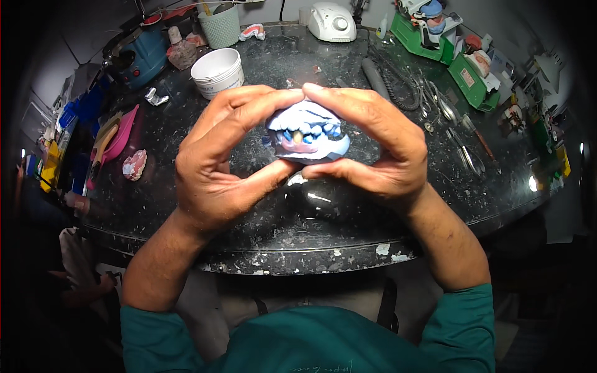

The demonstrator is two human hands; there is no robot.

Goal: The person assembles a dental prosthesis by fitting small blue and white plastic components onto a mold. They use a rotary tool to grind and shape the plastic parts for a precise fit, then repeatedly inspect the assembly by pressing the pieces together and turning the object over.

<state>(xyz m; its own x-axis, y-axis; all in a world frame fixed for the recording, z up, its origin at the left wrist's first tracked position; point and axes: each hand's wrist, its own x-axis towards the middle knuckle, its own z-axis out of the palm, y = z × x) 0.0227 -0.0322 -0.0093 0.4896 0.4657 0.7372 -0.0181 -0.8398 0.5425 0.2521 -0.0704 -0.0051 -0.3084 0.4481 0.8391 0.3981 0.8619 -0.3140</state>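
Observation:
A pale blue-white dental model [309,132] is held up over the middle of the bench, its upper and lower halves set together. Its teeth face me; one tooth is yellowish, and pink material lines the lower gum. My left hand [221,149] grips the model from the left, fingers on top and thumb underneath. From the right, my right hand [379,140] does the same, forefinger on the top and thumb under the base. Both index fingertips meet at the crown of the model. The back of the model is hidden.
Behind my left hand stands a white tub [217,71]. A pink dustpan with a brush [115,143] and a pink-white dental piece [134,165] lie at left. Metal hand tools [466,152] and green boxes [476,81] are at right. A white control unit [332,22] sits at the back.

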